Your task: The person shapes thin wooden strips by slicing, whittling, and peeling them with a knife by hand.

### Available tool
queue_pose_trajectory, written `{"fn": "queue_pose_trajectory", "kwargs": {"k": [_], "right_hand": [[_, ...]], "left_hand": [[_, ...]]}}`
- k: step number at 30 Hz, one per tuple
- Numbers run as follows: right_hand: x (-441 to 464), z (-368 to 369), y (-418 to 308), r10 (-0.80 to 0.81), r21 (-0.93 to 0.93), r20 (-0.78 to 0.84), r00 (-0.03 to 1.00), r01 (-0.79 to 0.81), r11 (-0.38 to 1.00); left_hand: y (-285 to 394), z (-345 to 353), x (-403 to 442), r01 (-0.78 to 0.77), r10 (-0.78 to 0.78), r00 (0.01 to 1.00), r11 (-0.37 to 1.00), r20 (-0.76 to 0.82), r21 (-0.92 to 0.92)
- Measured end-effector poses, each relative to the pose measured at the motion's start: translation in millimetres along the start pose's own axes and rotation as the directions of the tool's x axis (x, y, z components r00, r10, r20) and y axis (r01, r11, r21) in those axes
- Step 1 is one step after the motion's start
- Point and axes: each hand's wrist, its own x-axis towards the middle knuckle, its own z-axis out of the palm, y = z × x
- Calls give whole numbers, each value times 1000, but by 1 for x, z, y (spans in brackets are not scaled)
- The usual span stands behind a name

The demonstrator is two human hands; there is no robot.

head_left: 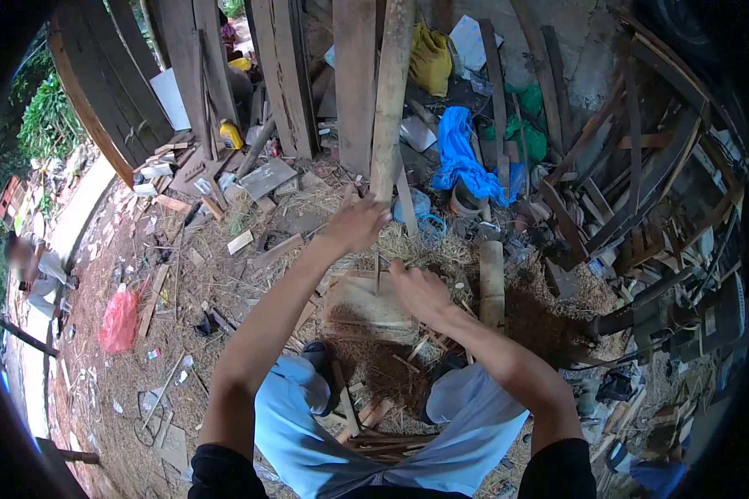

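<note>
My left hand [358, 223] is raised in front of me with its fingers bent, at the lower end of a pale upright pole [391, 100]. Whether it touches the pole or holds something smaller is hidden. Lower and to the right, my right hand [423, 293] is curled closed; its contents do not show. Between the hands a thin dark upright strip [377, 273] meets the top of a wooden block [366, 309]. The block lies on the ground between my feet, dusted with sawdust.
A blue tarp [458, 150], a yellow sack [429, 60] and a bucket [468, 202] are ahead. Scrap wood [607, 200] is piled right. A pink plastic bag [119, 318] lies left, near a seated person [46, 274]. Wooden planks [283, 75] stand upright ahead.
</note>
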Motion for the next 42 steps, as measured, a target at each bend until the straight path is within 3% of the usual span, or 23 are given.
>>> {"fn": "queue_pose_trajectory", "kwargs": {"k": [1,6,13,16,18,20,21,22,25,26,28,29,30,31,32,34,39,42], "right_hand": [[0,-2,-1,1,2,-3,1000,-1,1000],[5,0,0,-81,-169,-50,995,72,983],[7,10,11,-65,-98,70,995,72,993],[6,7,17,-14,30,153,988,10,999],[4,11,18,-64,-136,62,996,72,988],[5,21,12,-35,-183,17,999,38,982],[4,25,9,-5,-226,-27,1000,-1,974],[4,26,9,-5,-223,-29,1000,-1,975],[5,32,9,-106,-203,-50,993,94,975],[7,39,11,-96,-138,9,995,97,986],[11,38,8,-93,-73,67,993,98,993],[15,37,8,-56,-25,111,992,59,998],[16,36,8,-18,23,163,986,14,1000],[16,38,10,-15,24,169,986,11,1000],[18,39,12,-34,-33,126,991,38,999],[20,42,11,-57,-90,87,995,65,994],[25,55,2,6,-251,22,1000,0,968],[28,55,4,3,-108,108,994,9,994]], "left_hand": [[-3,4,-5,-2,-9,996,993,87,117],[-11,8,-14,137,-143,973,989,181,47],[-10,31,-20,206,-236,932,970,276,132],[-8,35,-15,159,-196,954,972,227,172],[-4,33,-17,97,-159,954,966,255,240],[-5,34,-17,32,-124,952,950,279,310],[-8,37,-19,39,-98,977,955,190,293],[-10,40,-21,44,-74,992,960,98,276],[-11,26,-29,-49,-18,987,916,162,398],[-9,23,-32,-42,-25,987,913,159,405],[-1,18,-34,159,-132,973,978,-188,134],[0,14,-33,156,-128,973,979,-192,135],[9,2,-36,227,-260,952,954,-163,-193],[15,-4,-39,286,-376,922,819,-90,-498],[19,-4,-41,286,-377,922,817,-89,-500],[28,1,-50,102,-268,923,864,-278,-493],[22,19,-53,197,-437,857,768,-273,-609],[15,22,-53,148,-435,842,756,-320,-638]]}}
